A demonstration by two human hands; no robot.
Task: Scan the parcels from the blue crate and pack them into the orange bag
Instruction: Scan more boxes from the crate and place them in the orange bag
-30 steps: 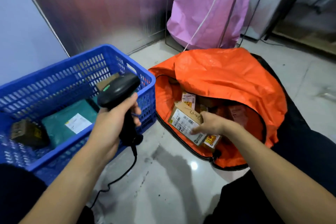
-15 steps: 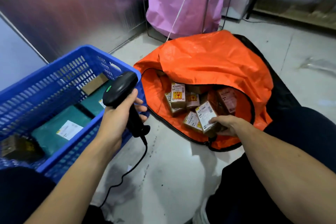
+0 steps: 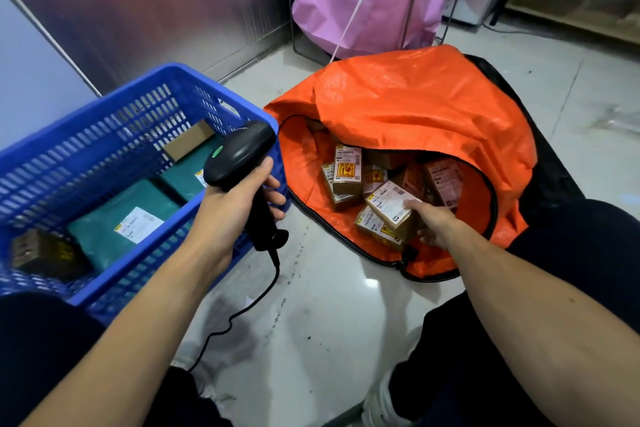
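1. Right hand (image 3: 431,225) is gripping a box (image 3: 389,203), thumb on top, just inside the bag (image 3: 415,104) mouth, on the pile
2. Left hand (image 3: 235,208) is holding the scanner (image 3: 239,156) by the crate (image 3: 104,121); mailers (image 3: 114,222) are waiting in it
3. Should be seating the box flat and deep before releasing, so it isn't sliding out
4. Versus earlier: box is lying flatter and lower; scanner grip is staying the same

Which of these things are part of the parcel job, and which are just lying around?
Part of the job: blue crate; green mailers inside it; scanner gripped by the left hand; orange bag; labelled box held by the right hand.

Just lying about: pink sack behind the bag; clear scrap on the floor.
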